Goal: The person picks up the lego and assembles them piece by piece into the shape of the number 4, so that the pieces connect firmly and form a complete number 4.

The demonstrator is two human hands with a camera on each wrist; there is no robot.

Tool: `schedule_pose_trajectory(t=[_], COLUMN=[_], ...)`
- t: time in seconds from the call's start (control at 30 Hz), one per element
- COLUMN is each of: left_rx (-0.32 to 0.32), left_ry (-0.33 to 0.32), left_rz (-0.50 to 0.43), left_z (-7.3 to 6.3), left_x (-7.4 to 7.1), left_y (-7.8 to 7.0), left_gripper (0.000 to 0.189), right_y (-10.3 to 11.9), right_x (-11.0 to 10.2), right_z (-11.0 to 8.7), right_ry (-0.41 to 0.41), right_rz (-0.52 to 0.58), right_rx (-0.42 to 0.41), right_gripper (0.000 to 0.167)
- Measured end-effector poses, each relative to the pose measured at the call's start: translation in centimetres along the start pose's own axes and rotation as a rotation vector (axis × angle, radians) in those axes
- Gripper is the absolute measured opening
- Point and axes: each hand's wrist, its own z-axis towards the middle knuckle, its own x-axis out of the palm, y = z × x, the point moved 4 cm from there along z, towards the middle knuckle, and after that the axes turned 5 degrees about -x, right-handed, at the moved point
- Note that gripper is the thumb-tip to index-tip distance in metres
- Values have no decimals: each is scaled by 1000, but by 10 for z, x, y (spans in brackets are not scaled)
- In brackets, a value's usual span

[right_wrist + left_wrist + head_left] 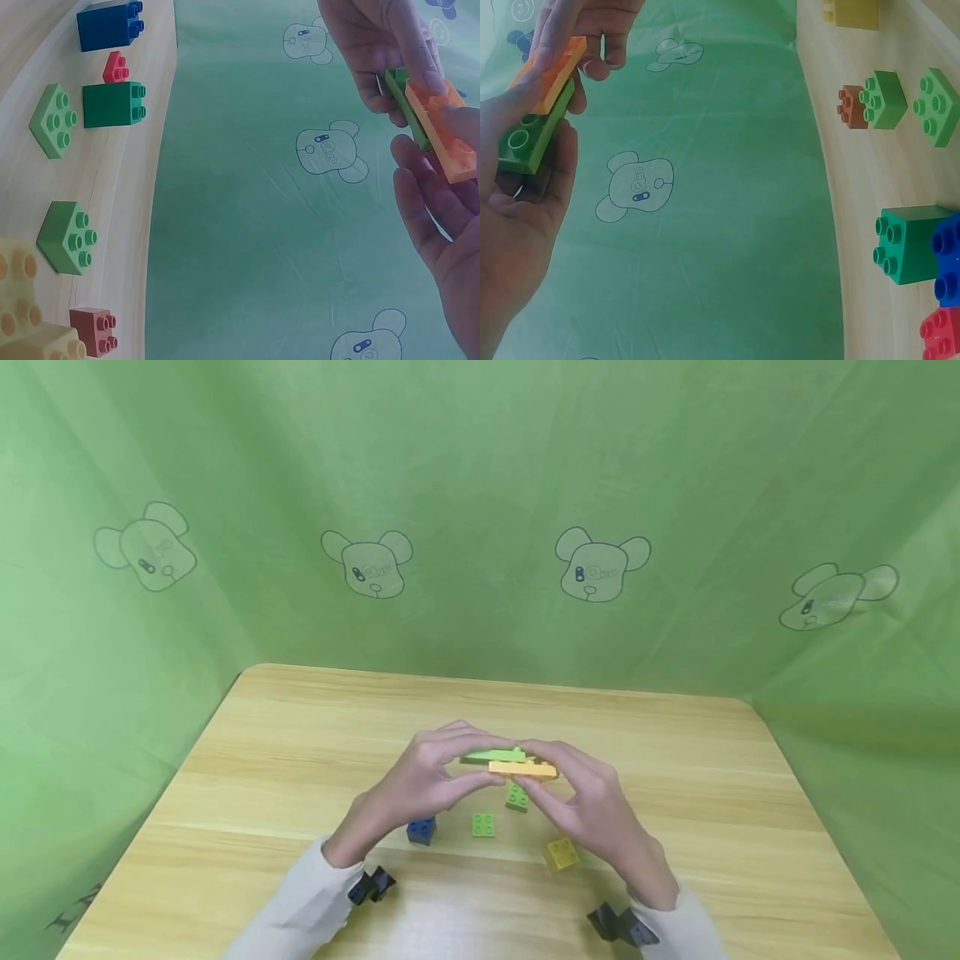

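Observation:
Above the table, both hands hold two long flat building bricks, one overlapping the other. My left hand (427, 768) pinches the green brick (487, 755) at its left end, thumb below and fingers above in the head view. My right hand (596, 797) grips the orange brick (517, 769) at its right part. In the left wrist view the orange brick lies over part of the green one, whose near studs (519, 140) show. The right wrist view shows both thumbs pressing on the orange brick (442, 131). Fingers hide parts of both bricks.
On the wooden table (300, 727) below lie a blue brick (422, 830), a flat light green brick (483, 825), another light green brick (517, 797) and a yellow brick (561, 853). A dark green brick (915, 246) and red brick (940, 334) stand near the blue one. Green curtains (480, 635) surround the table.

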Motion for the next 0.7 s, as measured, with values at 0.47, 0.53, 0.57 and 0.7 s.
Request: schedule_pose_trajectory(t=[0.47,0.53,0.57,0.7], left_rx=[-6,7,12,22], left_ry=[-6,-12,-18,-41], left_rz=[-8,2,4,-6], left_z=[-1,0,0,0], left_x=[-1,-2,-2,-2], left_y=[-3,-3,-3,-3], left_gripper=[36,36,36,38], right_y=[6,5,5,3], right_x=[1,1,0,0], right_z=[4,5,6,6], right_ry=[-5,-1,-1,3], right_rz=[5,3,1,1], right_rx=[-41,-29,-26,-2], right_gripper=[37,37,37,36])
